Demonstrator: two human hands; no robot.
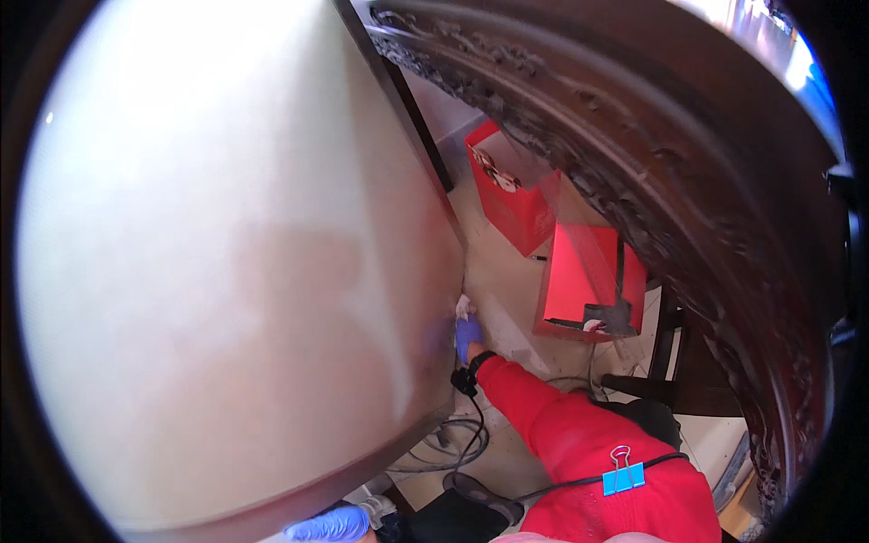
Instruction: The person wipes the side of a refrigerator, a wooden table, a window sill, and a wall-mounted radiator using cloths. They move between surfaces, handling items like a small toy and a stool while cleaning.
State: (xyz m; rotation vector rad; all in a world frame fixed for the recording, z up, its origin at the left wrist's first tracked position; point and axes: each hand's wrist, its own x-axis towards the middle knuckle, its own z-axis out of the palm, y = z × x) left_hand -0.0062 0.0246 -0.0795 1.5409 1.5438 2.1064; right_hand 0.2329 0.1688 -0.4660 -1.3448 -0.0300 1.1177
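Observation:
My right hand point(468, 337), in a blue-purple glove, reaches low along the right edge of a large glossy pale panel point(244, 317). Its fingers are closed on a crumpled whitish cloth point(463, 306), which lies against the panel's edge near the floor. A red sleeve covers that arm, and a black band circles the wrist. At the bottom of the view, my left hand point(328, 525), in a blue glove, lies stretched out along the panel's brown lower rim point(299, 493). Nothing shows in its fingers, though its underside is hidden.
A dark carved wooden furniture edge point(670, 172) arches over the right side. Beneath it, two red boxes point(516, 213) point(579, 271) stand on the tiled floor. Dark wooden legs point(665, 389) are at right. Cables point(475, 443) loop below my arm; a blue binder clip point(624, 479) holds one on my clothing.

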